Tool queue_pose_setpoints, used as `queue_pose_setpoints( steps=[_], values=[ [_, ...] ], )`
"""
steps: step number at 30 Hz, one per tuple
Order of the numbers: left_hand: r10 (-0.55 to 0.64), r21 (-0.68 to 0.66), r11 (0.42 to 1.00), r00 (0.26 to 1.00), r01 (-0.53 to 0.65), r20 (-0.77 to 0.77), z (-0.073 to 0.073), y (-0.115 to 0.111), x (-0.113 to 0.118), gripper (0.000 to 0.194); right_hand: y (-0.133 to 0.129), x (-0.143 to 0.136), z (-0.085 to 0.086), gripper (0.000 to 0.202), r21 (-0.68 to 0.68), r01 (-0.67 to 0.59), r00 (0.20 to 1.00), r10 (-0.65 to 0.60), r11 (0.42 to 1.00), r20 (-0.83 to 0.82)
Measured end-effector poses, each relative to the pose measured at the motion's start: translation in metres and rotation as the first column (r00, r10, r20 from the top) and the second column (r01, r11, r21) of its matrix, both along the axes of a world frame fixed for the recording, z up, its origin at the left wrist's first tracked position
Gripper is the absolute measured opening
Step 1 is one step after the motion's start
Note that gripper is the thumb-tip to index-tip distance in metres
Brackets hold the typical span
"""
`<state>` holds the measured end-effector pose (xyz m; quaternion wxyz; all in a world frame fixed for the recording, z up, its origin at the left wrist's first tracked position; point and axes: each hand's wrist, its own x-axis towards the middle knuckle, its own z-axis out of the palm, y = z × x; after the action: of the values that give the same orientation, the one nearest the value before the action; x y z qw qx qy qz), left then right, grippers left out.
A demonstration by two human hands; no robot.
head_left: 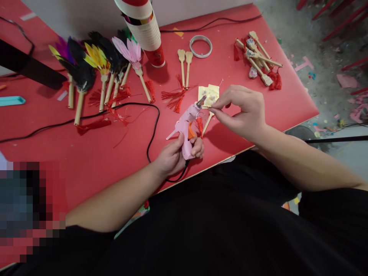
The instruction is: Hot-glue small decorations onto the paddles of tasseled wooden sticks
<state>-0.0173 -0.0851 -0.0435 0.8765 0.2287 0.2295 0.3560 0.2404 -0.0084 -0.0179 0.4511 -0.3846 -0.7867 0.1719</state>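
Note:
My left hand [179, 155] is wrapped round the handle of a pink glue gun [186, 120] with an orange trigger, its metal nozzle pointing up and to the right. Close to the nozzle, my right hand [240, 111] pinches a thin dark piece [204, 107] between thumb and fingertips. Below these fingertips lies a wooden stick [208, 122] beside a red tassel [199, 125]. Yellow paper [213, 92] with small blobs on it lies just behind the nozzle. My right fingers hide part of the paper.
Feathered sticks [105, 76] lie at the back left, near stacked paper cups [146, 34]. Two tasselled sticks [184, 69] and a tape roll [200, 46] lie behind the gun. More sticks [260, 59] are piled at the right. A black cable [152, 105] crosses the red table [120, 157].

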Motion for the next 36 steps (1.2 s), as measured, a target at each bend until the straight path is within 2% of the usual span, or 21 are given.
queue_pose_setpoints(
  steps=[4,9,13,20,27,31,36],
  values=[
    [-0.064,-0.021,0.998,0.997,0.065,0.035,-0.001,0.002,-0.003,0.058,-0.001,0.001,0.004,0.013,0.029,0.013,1.0,-0.013,1.0,-0.009],
    [-0.056,-0.015,0.998,0.998,0.056,0.011,-0.004,0.002,-0.003,0.057,-0.002,0.004,0.008,0.018,-0.003,0.056,0.998,-0.056,0.998,-0.016],
    [-0.02,-0.026,0.999,1.0,0.019,-0.021,-0.007,0.001,-0.003,0.054,-0.003,0.006,0.011,0.02,-0.019,0.095,0.995,-0.096,0.995,-0.02],
    [0.068,0.074,0.995,0.994,-0.061,-0.082,-0.017,0.003,-0.001,0.059,-0.004,0.006,0.01,0.026,-0.056,0.155,0.988,-0.155,0.986,0.009],
    [0.114,0.085,0.991,0.987,-0.105,-0.113,-0.018,0.003,0.001,0.061,0.004,0.012,0.012,0.037,-0.131,0.067,0.992,-0.08,0.989,-0.097],
    [0.135,0.131,0.985,0.976,-0.113,-0.169,-0.017,0.001,0.001,0.062,0.008,0.014,0.007,0.039,-0.185,0.022,0.995,-0.04,0.982,-0.095],
    [0.15,0.138,0.983,0.97,-0.125,-0.191,-0.02,-0.001,0.003,0.064,-0.001,0.007,0.009,0.032,-0.166,0.075,0.997,-0.079,0.983,-0.018]
  ],
)
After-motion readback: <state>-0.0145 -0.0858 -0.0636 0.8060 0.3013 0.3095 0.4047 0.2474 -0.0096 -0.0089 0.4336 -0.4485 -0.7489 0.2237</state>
